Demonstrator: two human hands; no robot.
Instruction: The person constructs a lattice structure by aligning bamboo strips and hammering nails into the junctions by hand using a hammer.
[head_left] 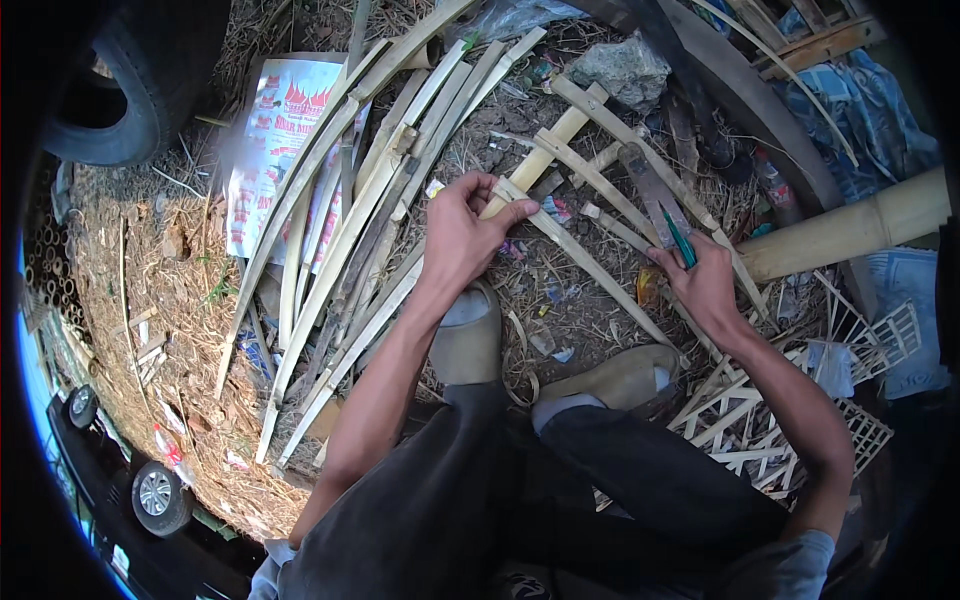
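Marking step, it seems: left hand [462,232] pins a bamboo strip [590,275] on the ground; right hand [705,285], at three o'clock, grips a green pen [680,240]. Next calls for steadying the pen tip.

Bamboo strip [590,265] under the left hand [462,235]: pale yellow-tan, plain.
Pen [680,240] in the right hand [705,285]: teal green.
Pile of split bamboo slats [350,210]: cream to light tan, some faces greyer.
Thick bamboo pole [850,230]: straw yellow.
Printed sack [272,150]: white with red print.
Shoes [620,378]: beige, with pale blue-grey openings.
Trousers [430,500]: dark charcoal.
Lattice frame [770,420]: whitish bamboo in a criss-cross grid.
Cloth [870,110]: blue with paler mottling.
Tyre [150,70]: black.
Stone [625,68]: grey-green.
Ground litter [150,300]: dry brown straw, flecked with coloured scraps.
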